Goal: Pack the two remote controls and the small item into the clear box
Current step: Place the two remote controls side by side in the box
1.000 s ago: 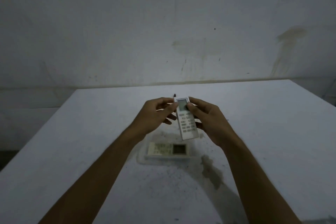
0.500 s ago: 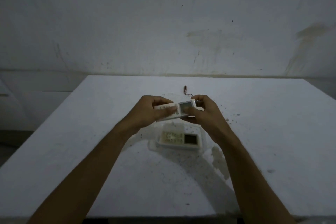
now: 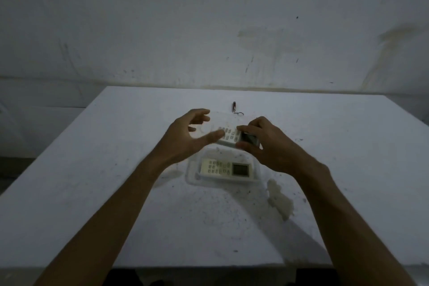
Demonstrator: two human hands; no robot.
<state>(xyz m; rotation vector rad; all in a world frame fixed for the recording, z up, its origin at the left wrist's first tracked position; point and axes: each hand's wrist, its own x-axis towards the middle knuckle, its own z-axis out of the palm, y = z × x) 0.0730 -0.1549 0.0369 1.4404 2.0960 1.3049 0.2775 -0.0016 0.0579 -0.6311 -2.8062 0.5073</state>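
A clear box (image 3: pixel 192 175) sits mid-table with one white remote (image 3: pixel 226 168) lying flat inside, screen end to the right. Above the box's far side, my right hand (image 3: pixel 267 144) grips the screen end of a second white remote (image 3: pixel 229 137), held level with its buttons up. My left hand (image 3: pixel 185 137) hovers at that remote's left end with fingers spread, its thumb near or on the edge. Farther back lies the small item (image 3: pixel 234 107), a dark fob with a key ring.
The white table (image 3: pixel 116 193) is speckled with dirt and has a pale smear (image 3: pixel 278 199) right of the box. A stained wall (image 3: pixel 209 30) stands just behind the table's far edge. The near edge runs along the bottom.
The held remote turned from upright to level, then sank toward the box. My left hand has let go of it and spread its fingers. The camera tilted down.
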